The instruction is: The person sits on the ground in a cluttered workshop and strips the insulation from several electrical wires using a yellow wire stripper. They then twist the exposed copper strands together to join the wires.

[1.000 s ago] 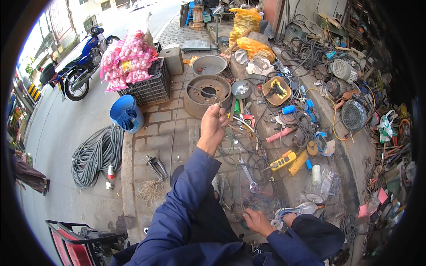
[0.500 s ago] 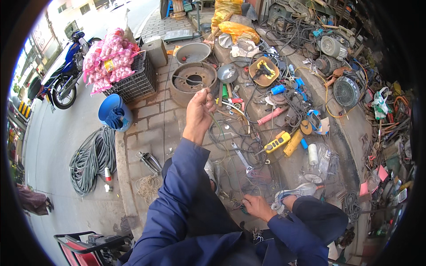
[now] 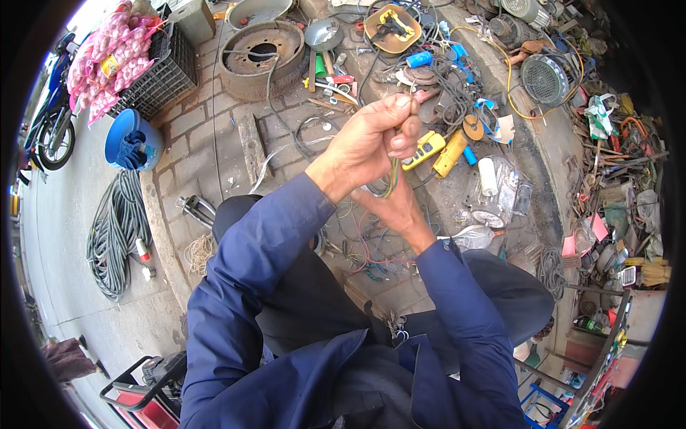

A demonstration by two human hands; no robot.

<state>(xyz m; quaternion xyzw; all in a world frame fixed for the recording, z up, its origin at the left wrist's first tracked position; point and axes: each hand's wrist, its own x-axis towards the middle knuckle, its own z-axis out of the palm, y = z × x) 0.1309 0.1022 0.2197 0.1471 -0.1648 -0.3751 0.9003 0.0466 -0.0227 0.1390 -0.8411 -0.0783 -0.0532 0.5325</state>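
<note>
Thin wires [image 3: 394, 175], green and yellowish and slightly bowed, were located above the paving [image 3: 189, 136]. The left hand [image 3: 375, 136] was pinched closed on them; the right hand [image 3: 395, 209] was just below, its grip indeterminable.

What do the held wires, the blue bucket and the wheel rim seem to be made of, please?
The held wires look plastic-coated, given their green and yellow colour; their core is hidden. The bucket seems smooth plastic, evenly coloured. The wheel rim is probably steel, its brown surface suggesting rust.
</note>
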